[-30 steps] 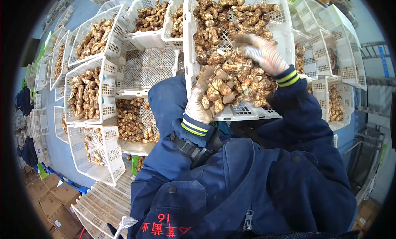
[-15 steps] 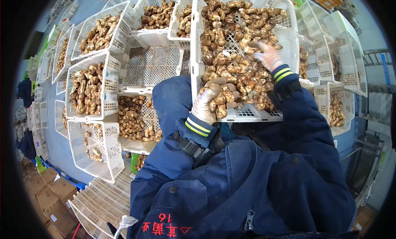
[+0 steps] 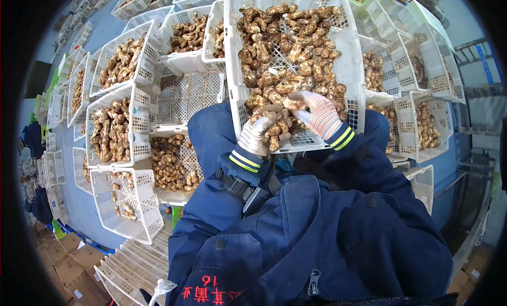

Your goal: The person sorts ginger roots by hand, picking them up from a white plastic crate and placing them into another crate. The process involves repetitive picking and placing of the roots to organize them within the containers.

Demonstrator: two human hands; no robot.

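Observation:
A white plastic crate [image 3: 353,52] in front of me holds a spread of brown, knobbly matsutake mushrooms [image 3: 311,42], with its mesh floor showing between them. Both my hands wear pale striped gloves with dark, soiled fingers. At the crate's near left corner my left hand [image 3: 257,132] is closed round a small bunch of mushrooms [image 3: 274,131]. Just right of it, my right hand [image 3: 318,113] pinches a mushroom [image 3: 292,103] close above that bunch. The fingertips of both hands are partly hidden among the mushrooms.
To the left stand crates of mushrooms [image 3: 112,130], a crate with only a mesh floor showing [image 3: 190,97], and a tipped crate [image 3: 127,200] with a few pieces. More crates [image 3: 422,123] line the right side. Stacked crates [image 3: 129,269] and cardboard boxes [image 3: 71,274] are at lower left.
My right hand has drawn back from the middle of the crate toward my left hand, now with a mushroom in its fingers. My left hand keeps its bunch. The whole view has shifted slightly.

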